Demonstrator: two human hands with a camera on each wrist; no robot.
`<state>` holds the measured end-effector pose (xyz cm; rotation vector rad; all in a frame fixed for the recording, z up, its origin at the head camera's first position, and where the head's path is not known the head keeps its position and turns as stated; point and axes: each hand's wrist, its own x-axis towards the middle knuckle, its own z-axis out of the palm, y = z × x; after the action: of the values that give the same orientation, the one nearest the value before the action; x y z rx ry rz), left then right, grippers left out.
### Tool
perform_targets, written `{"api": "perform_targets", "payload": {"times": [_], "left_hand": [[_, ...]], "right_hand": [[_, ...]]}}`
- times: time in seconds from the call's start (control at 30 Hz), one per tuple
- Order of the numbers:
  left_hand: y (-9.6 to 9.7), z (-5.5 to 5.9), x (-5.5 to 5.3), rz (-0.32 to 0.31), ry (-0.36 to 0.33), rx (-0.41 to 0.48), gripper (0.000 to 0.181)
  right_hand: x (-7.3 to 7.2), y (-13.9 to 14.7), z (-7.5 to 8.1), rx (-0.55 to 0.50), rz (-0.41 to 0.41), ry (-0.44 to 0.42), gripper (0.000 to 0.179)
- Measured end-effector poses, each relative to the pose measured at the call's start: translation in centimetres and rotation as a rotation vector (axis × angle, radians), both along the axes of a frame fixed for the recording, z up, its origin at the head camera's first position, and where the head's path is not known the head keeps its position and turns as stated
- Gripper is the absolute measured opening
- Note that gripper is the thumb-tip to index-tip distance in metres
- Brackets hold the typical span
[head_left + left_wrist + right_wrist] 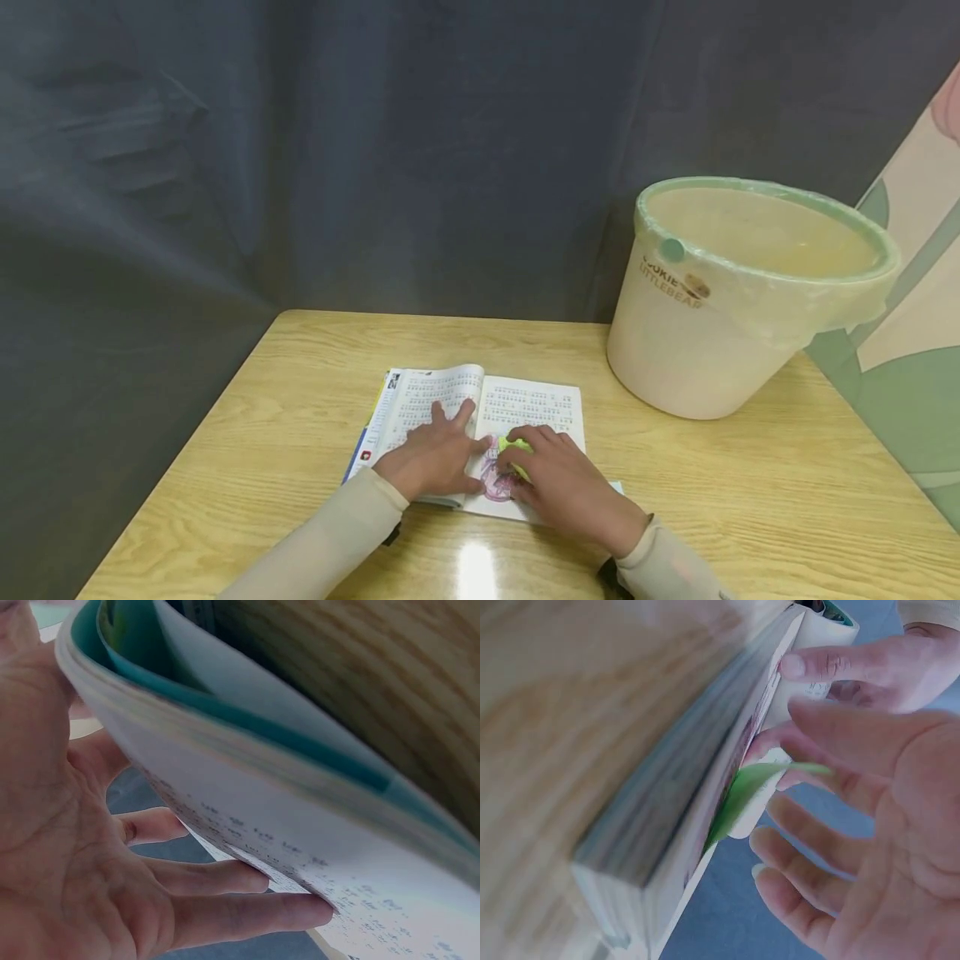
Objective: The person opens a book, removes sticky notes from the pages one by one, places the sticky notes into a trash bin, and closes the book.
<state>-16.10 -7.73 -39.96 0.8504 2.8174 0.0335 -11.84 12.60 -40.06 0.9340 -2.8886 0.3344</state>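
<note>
An open book [532, 408] with printed text and a pink-purple picture lies on the table. My left hand [437, 450] rests on it with fingers spread, the fingertips on the left page and the thumb near the picture. In the left wrist view its straight fingers [247, 915] touch the printed page. A bright green slip of paper [742, 796] stands curled up from the right page. Over that slip is my right hand [566, 479], fingers bent loosely around it. From the right wrist, the thumb looks apart from the slip; the index fingertip is partly hidden behind it.
A large pale bucket [697, 350] with a green rim stands at the table's back right. Dark cloth [450, 167] hangs behind the wooden table [750, 492]. A light blue edge [617, 487] shows beside the book, near the right hand.
</note>
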Motion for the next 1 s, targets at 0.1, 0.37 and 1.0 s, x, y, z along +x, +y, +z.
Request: {"api": "perform_targets", "payload": {"times": [0.1, 0.37, 1.0], "left_hand": [[0.0, 0.1, 0.0, 0.001, 0.0, -0.007, 0.062], [-0.1, 0.0, 0.1, 0.002, -0.007, 0.007, 0.062], [0.1, 0.2, 0.1, 0.004, -0.002, -0.005, 0.063]], "right_hand": [[-0.3, 0.1, 0.2, -0.021, -0.046, 0.031, 0.021], [-0.7, 0.2, 0.4, -0.079, -0.107, 0.072, 0.019], [-1.4, 0.0, 0.3, -0.087, -0.213, 0.056, 0.022]]}}
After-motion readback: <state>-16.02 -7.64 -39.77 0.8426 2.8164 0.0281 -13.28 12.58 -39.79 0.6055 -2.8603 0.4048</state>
